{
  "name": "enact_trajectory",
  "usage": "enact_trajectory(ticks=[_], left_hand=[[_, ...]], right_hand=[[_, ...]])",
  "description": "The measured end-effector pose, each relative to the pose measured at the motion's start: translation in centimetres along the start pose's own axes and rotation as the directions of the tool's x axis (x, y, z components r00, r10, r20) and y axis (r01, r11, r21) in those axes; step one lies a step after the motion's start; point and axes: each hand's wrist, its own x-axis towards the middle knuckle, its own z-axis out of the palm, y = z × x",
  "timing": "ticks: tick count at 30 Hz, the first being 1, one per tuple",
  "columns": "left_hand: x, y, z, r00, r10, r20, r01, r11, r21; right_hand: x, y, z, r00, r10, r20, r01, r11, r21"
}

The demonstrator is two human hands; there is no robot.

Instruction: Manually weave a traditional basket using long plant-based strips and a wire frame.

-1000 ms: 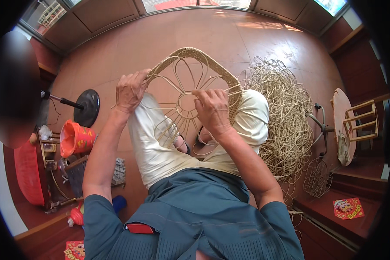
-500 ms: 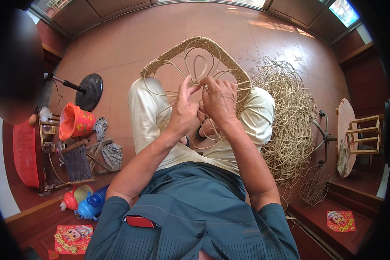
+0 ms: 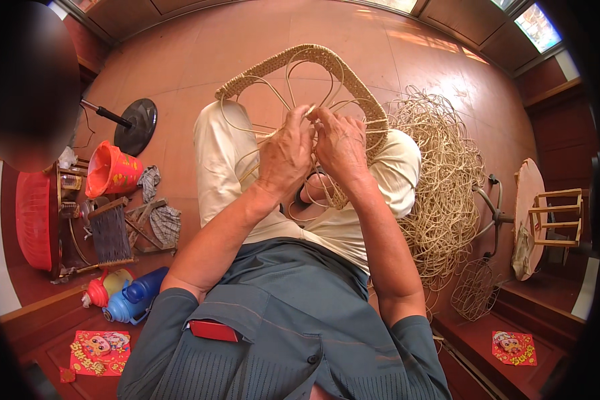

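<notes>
A woven straw-coloured band (image 3: 353, 81), shaped like a basket rim, curves from my left knee around to my right knee. Loops of thin natural cord (image 3: 287, 75) arch up inside it and gather at my fingertips. My left hand (image 3: 284, 152) is closed, its thumb and index finger pinching the cord where the loops meet. Right beside it, my right hand (image 3: 342, 140) grips the same cord, fingers bent and tips touching those of the left. Exactly how the strands cross there is hidden by the fingers. More woven work shows low between my legs.
A large tangled heap of cord (image 3: 443, 187) lies on the floor by my right leg. Farther right are a wire frame (image 3: 477, 287) and a small wooden stool (image 3: 557, 217). On the left stand an orange bucket (image 3: 113, 171), a black round base (image 3: 137, 127) and a blue flask (image 3: 135, 295).
Both hands have drawn together and moved slightly up, fingertips now meeting at the cord. The upright loop in the middle has been pulled in, and the woven band sits a little higher.
</notes>
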Motion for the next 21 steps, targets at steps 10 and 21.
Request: enact_trajectory(ticks=[10, 21], left_hand=[[-1.7, 0.9, -4.1, 0.975, -0.175, 0.137, 0.192, 0.974, -0.118], [0.7, 6.0, -14.6, 0.932, -0.249, 0.264, 0.357, 0.756, -0.549]], right_hand=[[-0.9, -0.1, 1.1, 0.985, -0.011, -0.174, 0.028, 0.995, 0.091], [-0.6, 0.0, 2.3, 0.929, -0.031, -0.369, 0.082, 0.989, 0.125]])
